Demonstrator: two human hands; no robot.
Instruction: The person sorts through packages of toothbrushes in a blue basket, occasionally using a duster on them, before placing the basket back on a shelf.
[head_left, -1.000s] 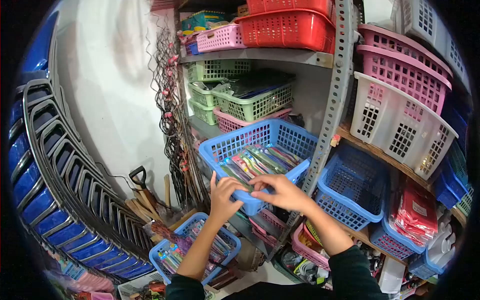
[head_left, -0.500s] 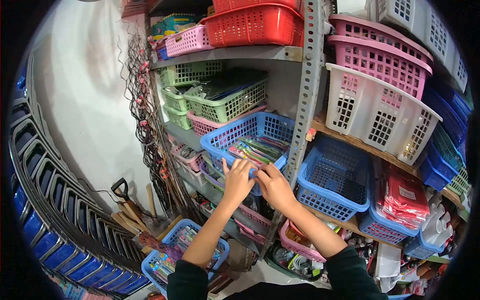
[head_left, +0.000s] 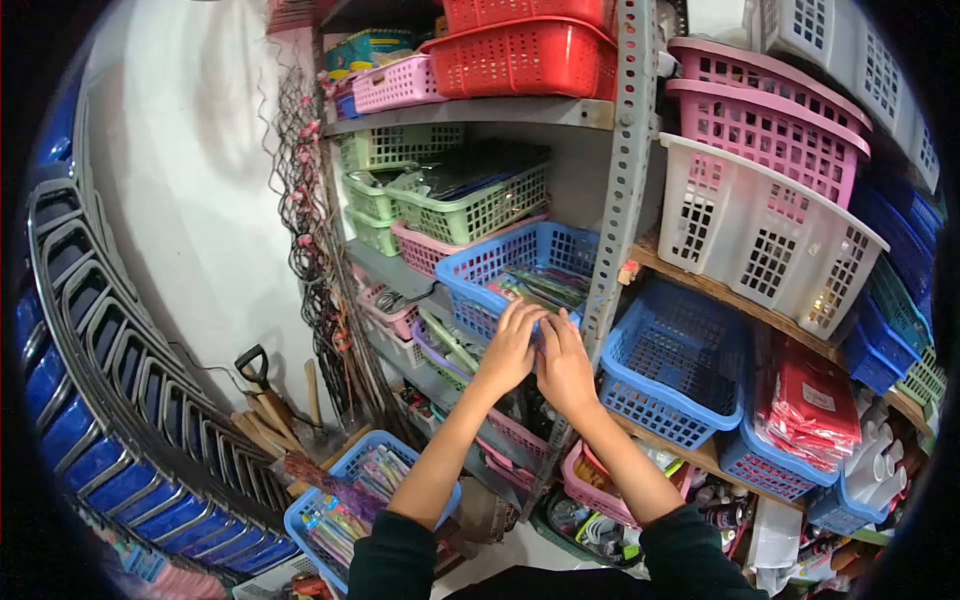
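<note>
On the middle shelf, a blue plastic basket (head_left: 470, 285) holds several thin, colourful packaged items (head_left: 545, 287). At its front rim my left hand (head_left: 508, 350) has its fingers bent over the edge, with the fingertips partly hidden. Close beside it, my right hand (head_left: 567, 372) is closed on the same rim near the metal upright. A small patch of the basket shows between the two hands. Behind the basket sit a pink basket (head_left: 425, 248) and a light green basket (head_left: 480, 215) holding dark packets.
The perforated metal post (head_left: 622, 170) rises just right of the basket. Another blue basket (head_left: 660, 400) is on the right-hand shelf. Below left, a blue basket (head_left: 300, 530) holds colourful packets. Stacked chairs (head_left: 110, 400) line the left side.
The blue basket has shifted right and further into the shelf, and both hands have moved with it. The camera view has shifted slightly.
</note>
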